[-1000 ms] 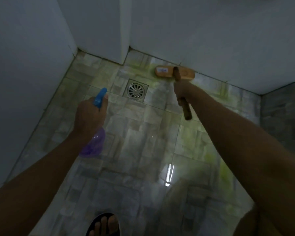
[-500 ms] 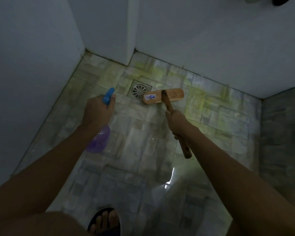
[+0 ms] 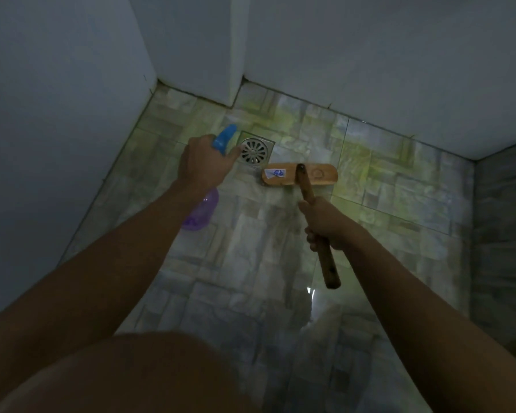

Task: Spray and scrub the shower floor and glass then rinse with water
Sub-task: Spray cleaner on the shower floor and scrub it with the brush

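Gripping stiff wooden brush (image 3: pixel 306 186) mid-handle with right hand (image 3: pixel 325 225), head just beside drain (image 3: pixel 254 149); clasping light, likely slippery bottle (image 3: pixel 201 214) by neck with left hand (image 3: pixel 204 163)

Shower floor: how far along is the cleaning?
Sprayed, it seems: a greenish film covers the floor by the far wall. Scrubbing is in hand: the right hand grips the brush, its head down beside the drain; the left hand holds the spray bottle. Left, apparently: rinsing; no glass is in view.
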Available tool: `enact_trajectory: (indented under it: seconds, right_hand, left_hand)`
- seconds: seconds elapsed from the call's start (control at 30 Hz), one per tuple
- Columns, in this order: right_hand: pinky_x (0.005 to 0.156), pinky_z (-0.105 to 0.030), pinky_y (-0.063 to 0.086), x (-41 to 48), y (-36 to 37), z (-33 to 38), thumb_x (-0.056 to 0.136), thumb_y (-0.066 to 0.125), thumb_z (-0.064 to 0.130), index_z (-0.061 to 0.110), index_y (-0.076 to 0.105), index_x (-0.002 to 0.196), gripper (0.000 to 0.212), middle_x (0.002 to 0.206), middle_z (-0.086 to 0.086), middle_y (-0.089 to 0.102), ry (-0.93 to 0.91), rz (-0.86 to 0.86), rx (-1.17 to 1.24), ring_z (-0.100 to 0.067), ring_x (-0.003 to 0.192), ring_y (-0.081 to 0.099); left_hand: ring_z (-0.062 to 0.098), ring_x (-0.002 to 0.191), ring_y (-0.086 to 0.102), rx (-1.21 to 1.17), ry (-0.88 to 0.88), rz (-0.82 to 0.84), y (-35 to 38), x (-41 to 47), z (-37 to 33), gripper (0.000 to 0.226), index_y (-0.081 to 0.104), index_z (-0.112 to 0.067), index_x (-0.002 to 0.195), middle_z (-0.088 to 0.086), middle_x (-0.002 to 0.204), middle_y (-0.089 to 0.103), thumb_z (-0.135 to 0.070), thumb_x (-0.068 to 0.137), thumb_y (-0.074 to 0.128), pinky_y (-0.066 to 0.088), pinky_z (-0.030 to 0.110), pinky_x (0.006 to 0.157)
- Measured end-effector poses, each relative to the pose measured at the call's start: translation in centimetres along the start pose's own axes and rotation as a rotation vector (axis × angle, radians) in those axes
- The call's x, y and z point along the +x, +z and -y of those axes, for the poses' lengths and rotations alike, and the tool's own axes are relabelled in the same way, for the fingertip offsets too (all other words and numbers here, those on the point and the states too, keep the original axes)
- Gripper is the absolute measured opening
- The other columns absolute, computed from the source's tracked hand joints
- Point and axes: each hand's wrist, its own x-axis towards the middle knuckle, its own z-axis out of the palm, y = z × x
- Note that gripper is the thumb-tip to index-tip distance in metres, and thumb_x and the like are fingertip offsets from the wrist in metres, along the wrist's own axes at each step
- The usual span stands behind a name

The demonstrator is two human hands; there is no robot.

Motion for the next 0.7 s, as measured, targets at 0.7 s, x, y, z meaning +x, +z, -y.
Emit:
enact_trajectory:
  seconds: [0.7]
  right_hand:
    - [0.085,-0.042,0.048,8.8,3.3,7.0,0.108,0.028,0.019,-0.001,0.045,0.131,0.035,0.126,-0.025,0.056,-0.262,-0.256,-0.420,-0.038,0.110,0.059]
  left_hand:
    - [0.020,0.052,0.045,-0.185,0.200,-0.281,-2.6,0.7,4.1,0.042,0.056,-0.003,0.075,0.008,0.061,0.046,-0.034,0.104,0.054,0.032,0.030,0.049]
